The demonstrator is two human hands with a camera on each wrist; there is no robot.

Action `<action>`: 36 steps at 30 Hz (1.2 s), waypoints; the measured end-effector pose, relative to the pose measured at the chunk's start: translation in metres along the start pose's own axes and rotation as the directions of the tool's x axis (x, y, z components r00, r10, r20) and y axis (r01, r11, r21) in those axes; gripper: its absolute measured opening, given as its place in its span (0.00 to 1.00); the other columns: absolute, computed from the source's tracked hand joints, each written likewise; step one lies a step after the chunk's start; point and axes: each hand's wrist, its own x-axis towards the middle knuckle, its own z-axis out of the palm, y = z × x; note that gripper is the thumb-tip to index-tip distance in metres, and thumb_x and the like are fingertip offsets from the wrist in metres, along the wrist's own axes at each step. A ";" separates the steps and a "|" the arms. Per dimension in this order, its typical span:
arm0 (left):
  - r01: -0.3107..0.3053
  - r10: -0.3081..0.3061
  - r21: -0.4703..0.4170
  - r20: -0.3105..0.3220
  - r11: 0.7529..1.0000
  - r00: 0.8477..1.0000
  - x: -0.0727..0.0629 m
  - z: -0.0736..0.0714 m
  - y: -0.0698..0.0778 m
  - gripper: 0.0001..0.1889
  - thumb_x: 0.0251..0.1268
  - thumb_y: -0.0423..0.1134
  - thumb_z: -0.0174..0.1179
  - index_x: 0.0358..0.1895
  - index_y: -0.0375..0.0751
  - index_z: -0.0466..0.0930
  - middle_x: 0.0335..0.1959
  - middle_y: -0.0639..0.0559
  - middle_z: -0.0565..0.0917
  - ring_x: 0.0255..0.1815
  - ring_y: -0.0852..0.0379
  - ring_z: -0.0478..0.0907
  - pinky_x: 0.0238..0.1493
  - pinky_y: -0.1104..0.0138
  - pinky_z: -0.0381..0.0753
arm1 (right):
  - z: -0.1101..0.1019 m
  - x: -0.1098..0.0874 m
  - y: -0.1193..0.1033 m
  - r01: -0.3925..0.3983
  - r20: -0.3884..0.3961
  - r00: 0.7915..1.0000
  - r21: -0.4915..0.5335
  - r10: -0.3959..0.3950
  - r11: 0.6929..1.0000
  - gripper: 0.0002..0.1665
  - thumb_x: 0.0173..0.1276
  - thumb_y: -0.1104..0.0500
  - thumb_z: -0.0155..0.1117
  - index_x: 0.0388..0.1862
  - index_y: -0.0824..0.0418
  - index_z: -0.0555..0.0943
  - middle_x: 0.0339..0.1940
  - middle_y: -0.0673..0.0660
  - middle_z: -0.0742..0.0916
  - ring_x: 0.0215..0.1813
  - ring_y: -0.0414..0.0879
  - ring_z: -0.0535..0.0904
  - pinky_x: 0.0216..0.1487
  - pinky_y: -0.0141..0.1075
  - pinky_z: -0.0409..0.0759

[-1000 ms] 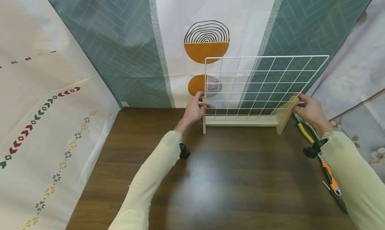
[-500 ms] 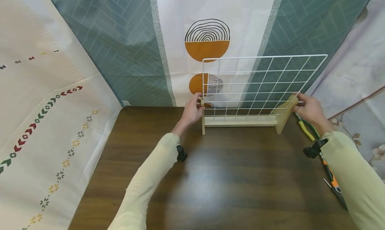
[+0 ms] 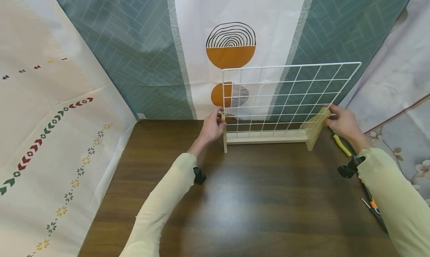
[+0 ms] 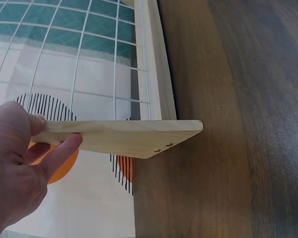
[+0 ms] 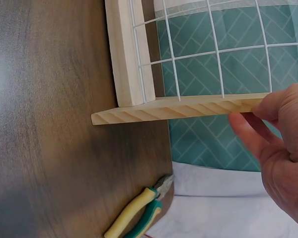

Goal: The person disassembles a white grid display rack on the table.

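Note:
A wooden stand with a white wire grid (image 3: 291, 66) rising from it stands near the table's back edge. Its crossbar (image 3: 265, 140) joins two wooden side panels. My left hand (image 3: 211, 127) pinches the upper part of the left side panel (image 4: 124, 136), thumb and fingers on opposite faces. Two metal screw heads (image 4: 169, 145) show low on that panel's outer face. On the other side, my right hand (image 3: 346, 123) pinches the upper end of the right side panel (image 5: 179, 110) between thumb and fingers. The grid's lower wires run close to the crossbar.
Pliers with yellow-green handles (image 3: 342, 145) lie right of the stand. Nearer, partly under the right sleeve, are an orange-handled tool (image 3: 373, 203) and a dark-handled tool (image 3: 379, 219). Patterned cloth (image 3: 141, 63) hangs behind the dark wooden table (image 3: 255, 197).
Both hands and the stand have shifted slightly left, and the stand's left end has come a little nearer. The grip on both side panels stays the same.

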 end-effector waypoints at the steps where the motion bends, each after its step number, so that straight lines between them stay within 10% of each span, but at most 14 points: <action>1: -0.004 0.004 0.000 -0.002 1.000 1.000 -0.001 0.000 -0.001 0.26 0.65 0.24 0.61 0.65 0.40 0.67 0.51 0.39 0.80 0.47 0.48 0.82 0.48 0.62 0.82 | 0.000 0.000 0.000 0.008 -0.003 1.000 -0.004 -0.008 1.000 0.30 0.68 0.72 0.57 0.69 0.74 0.68 0.58 0.79 0.76 0.53 0.76 0.77 0.30 0.13 0.64; 16: -0.032 0.032 -0.012 -0.005 0.999 0.999 -0.017 -0.003 -0.008 0.26 0.66 0.23 0.61 0.65 0.41 0.67 0.52 0.40 0.81 0.47 0.49 0.83 0.49 0.63 0.82 | 0.005 -0.010 -0.008 0.021 0.010 1.000 -0.033 -0.021 0.999 0.31 0.66 0.72 0.61 0.69 0.71 0.69 0.59 0.76 0.78 0.52 0.74 0.79 0.41 0.36 0.80; 22: -0.033 0.033 0.002 -0.002 0.999 0.999 -0.022 -0.006 -0.008 0.25 0.66 0.24 0.60 0.64 0.41 0.67 0.53 0.41 0.82 0.48 0.49 0.83 0.50 0.62 0.82 | 0.007 -0.013 -0.013 0.000 0.028 1.000 -0.006 0.000 1.000 0.30 0.68 0.72 0.58 0.69 0.71 0.68 0.59 0.76 0.77 0.55 0.76 0.77 0.49 0.64 0.77; 36: -0.086 0.086 -0.017 -0.029 0.996 0.996 -0.035 -0.014 -0.011 0.25 0.64 0.22 0.61 0.62 0.36 0.67 0.50 0.37 0.82 0.46 0.46 0.84 0.47 0.60 0.84 | 0.007 -0.014 -0.015 0.093 -0.010 0.996 -0.035 -0.093 0.995 0.28 0.64 0.72 0.62 0.64 0.73 0.72 0.53 0.76 0.81 0.49 0.75 0.80 0.35 0.31 0.78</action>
